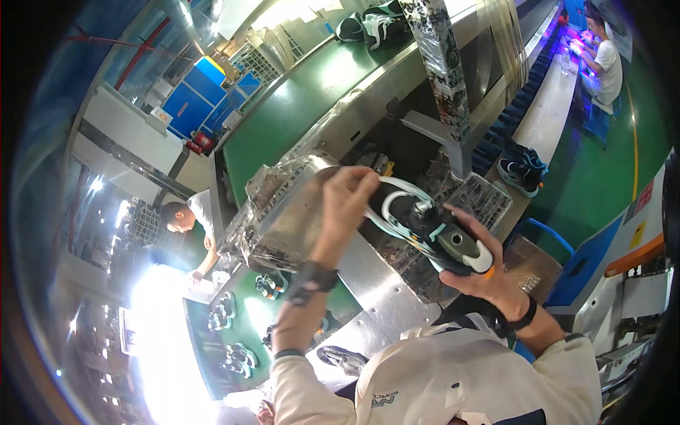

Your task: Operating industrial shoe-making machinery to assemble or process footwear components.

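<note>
"One shoe [440, 241], dark with white and pale blue, is up in the air in front of the worker [439, 368]. See it?"

"I do. The right hand [498, 282] has the near end. How are those fingers?"

"Wrapped around it, thumb along one side, the others along the opposite side."

"And the left hand [345, 202]?"

"Fingers drawn together at the far end, pinching what looks like a pale loop on the shoe. There's a dark watch [312, 282] on that wrist."

"What's the shiny silver bit on top?"

"Too small for me to make out."

"What's around them?"

"A bulky thing in clear plastic [280, 212] beside the left arm, and a wrapped post [440, 64] rising past the shoe. Beyond is a green belt [304, 106], with more shoes [379, 28] at its far end."

"I also see shoe pairs [241, 360] lower down, on the worker's left."

"And one dark sneaker [523, 170] off to the right. Farther back, somebody in a white shirt [603, 78] is sitting under purple light."
</note>
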A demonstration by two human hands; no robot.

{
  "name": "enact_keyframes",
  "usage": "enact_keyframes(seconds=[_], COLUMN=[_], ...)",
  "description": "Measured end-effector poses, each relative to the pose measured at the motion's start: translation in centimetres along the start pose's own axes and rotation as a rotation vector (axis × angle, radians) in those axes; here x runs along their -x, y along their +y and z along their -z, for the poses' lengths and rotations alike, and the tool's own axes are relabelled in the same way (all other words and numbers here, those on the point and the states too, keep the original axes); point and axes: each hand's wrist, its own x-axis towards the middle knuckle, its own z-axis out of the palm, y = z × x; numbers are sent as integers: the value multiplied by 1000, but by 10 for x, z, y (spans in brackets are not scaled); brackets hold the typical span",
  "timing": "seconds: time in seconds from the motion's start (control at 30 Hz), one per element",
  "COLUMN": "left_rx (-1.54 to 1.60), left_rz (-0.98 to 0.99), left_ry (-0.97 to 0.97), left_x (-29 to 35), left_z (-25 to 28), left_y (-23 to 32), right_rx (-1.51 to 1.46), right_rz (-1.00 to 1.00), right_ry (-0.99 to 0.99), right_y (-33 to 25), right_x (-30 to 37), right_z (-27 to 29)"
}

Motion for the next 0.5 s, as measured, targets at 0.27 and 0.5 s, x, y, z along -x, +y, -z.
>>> enact_keyframes(seconds=[0.27,0.5], left_rx=[43,388], left_rz=[-83,-905], left_ry=[-104,374], left_x=[62,126], left_z=[-96,-26], left_y=[-34,107], right_rx=[265,338], right_rz=[-216,-388], right_ry=[114,-204], right_y=[51,0], right_x=[41,12], right_z=[42,64])
